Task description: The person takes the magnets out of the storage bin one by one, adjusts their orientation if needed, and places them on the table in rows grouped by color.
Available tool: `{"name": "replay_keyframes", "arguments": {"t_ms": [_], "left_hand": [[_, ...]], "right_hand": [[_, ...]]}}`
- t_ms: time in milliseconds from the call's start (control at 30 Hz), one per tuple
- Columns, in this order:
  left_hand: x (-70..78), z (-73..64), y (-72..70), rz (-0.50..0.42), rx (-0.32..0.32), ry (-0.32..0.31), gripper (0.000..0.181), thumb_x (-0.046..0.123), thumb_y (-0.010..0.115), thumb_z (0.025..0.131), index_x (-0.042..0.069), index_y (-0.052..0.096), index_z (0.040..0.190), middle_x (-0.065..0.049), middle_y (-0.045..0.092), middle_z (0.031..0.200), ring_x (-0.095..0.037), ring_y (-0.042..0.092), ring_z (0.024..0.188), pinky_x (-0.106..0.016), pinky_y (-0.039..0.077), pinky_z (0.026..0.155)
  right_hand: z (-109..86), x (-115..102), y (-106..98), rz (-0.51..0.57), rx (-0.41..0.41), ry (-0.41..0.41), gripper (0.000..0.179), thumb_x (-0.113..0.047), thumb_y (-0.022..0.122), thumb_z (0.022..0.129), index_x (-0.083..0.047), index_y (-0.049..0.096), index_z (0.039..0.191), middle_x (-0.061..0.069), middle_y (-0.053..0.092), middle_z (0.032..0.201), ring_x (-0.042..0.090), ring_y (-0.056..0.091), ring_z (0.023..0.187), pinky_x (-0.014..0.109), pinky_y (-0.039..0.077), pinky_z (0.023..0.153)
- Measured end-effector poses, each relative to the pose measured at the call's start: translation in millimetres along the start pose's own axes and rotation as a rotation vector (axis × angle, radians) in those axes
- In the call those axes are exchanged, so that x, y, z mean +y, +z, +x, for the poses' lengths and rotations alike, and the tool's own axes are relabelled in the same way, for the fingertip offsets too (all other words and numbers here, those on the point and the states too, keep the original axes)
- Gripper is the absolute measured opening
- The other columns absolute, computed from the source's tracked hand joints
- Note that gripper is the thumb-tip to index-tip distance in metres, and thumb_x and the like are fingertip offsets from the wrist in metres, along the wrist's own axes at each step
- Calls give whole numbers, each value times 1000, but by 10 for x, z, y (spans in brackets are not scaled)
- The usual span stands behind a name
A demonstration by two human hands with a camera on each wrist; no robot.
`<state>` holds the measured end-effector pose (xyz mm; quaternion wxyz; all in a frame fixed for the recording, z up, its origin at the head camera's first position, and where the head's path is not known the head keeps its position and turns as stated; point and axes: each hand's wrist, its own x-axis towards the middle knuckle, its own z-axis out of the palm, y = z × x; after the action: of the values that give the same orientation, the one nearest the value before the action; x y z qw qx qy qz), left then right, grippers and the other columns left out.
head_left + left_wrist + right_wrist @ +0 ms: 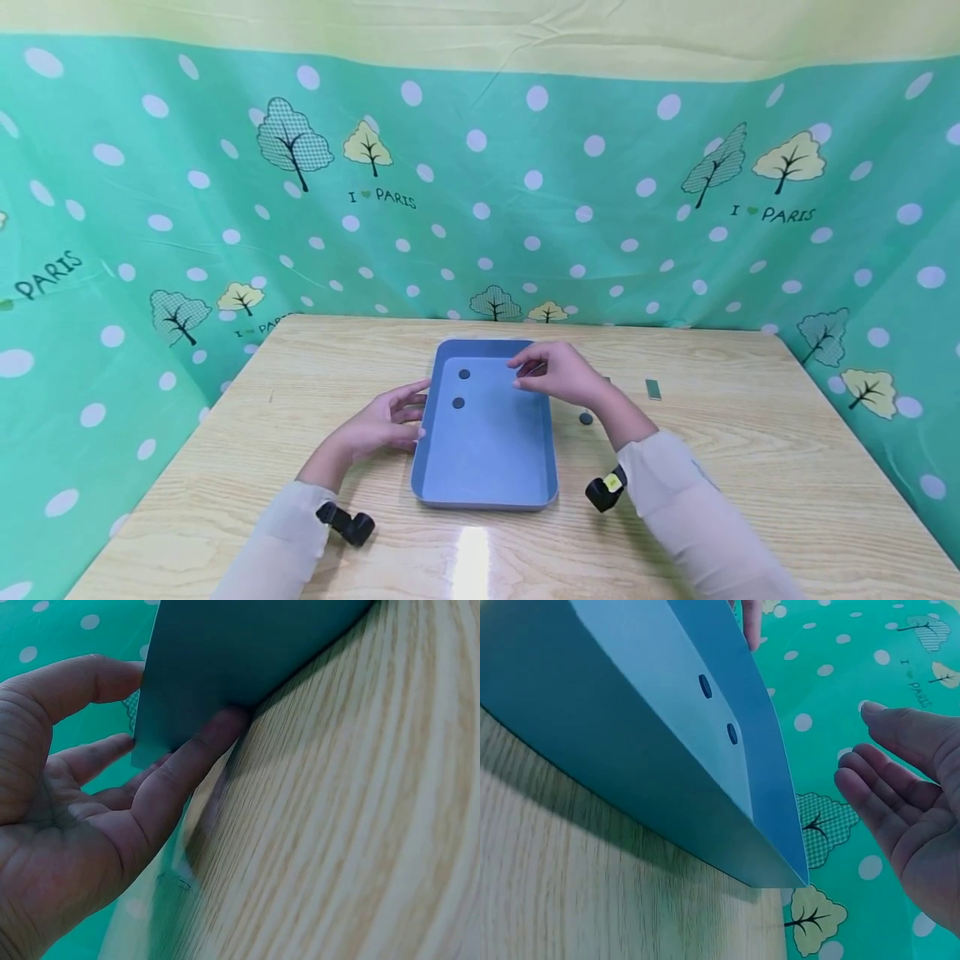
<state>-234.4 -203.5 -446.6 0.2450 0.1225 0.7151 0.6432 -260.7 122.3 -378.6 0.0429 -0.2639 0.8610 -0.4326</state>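
The blue tray stands on the worktop, wood extending before its near edge. Left hand: fingers parted, touching the tray's left wall. A loose disc lies outside the right edge. Two dark discs lie inside, left of centre (open tray floor to their right). Right hand: fingers loosely bent, holding nothing, above the far right edge.

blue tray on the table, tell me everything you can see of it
The blue rectangular tray looks like smooth plastic, with a flat floor, raised walls and rounded corners. It lies flat, open side up, on the light wood-grain table, its long sides running away from the person. Two small dark round discs lie inside, toward the far left. The left hand touches its left wall; the right hand is above its far right part, not touching it.
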Motion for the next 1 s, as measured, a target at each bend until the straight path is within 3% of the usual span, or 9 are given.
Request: {"name": "replay_keyframes", "arguments": {"t_ms": [500,733,1000], "left_hand": [[4,-1,5,3,3,3,84,-5,66,85,9,23,155,-23,29,153,-43,36,135,-47,55,89],[3,-3,-2,-9,-19,14,84,-4,65,85,6,20,155,-26,28,152,-44,36,135,-48,55,88],[28,-15,-2,-6,-23,-3,84,-3,65,85,8,19,156,-26,28,153,-45,37,135,-48,55,88]], "right_hand": [[226,13,166,58,-26,29,28,-8,78,82,-8,73,109,4,70,102,19,66,93,28,57,77],[354,29,279,48,-61,18,28,-10,79,81,-8,74,108,11,70,107,15,66,90,29,56,78],[478,28,422,73,-109,21,29,-6,78,81,-2,73,109,16,70,108,21,66,90,28,56,77]]}}
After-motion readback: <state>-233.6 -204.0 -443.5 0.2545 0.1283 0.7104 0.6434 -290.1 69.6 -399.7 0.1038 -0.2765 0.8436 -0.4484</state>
